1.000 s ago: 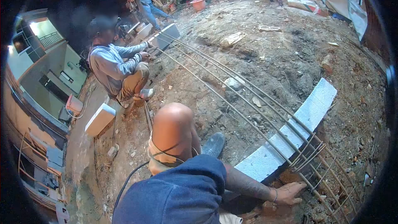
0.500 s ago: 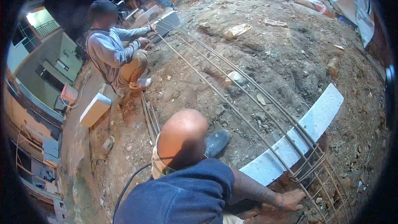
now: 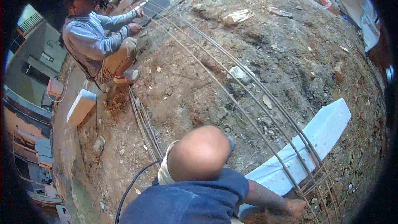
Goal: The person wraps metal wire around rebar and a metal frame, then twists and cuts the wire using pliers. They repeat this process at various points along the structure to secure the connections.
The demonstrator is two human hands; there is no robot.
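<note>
My left hand (image 3: 296,208), with a thin band at the wrist, is low at the right beside a bundle of long steel rebar. The fingers look closed at the nearest rebar (image 3: 285,168), just below a cluster of rectangular stirrups (image 3: 311,186); their tips are hard to make out. Under the bars lies a white block (image 3: 327,126), which props them off the ground. The bars run up and left to a second light block (image 3: 159,3). My right hand is out of view.
A co-worker (image 3: 89,43) squats at the upper left with both hands at the bars' far end. Another white block (image 3: 82,107) and more rods (image 3: 143,126) lie on the left. Rough soil holds a pale stone (image 3: 241,74). My bent knee (image 3: 201,151) is near the bottom.
My view has shifted, so the co-worker appears further left and the stirrups lower. My left hand stays by the rebar, its fingers now drawn in closer to the bar.
</note>
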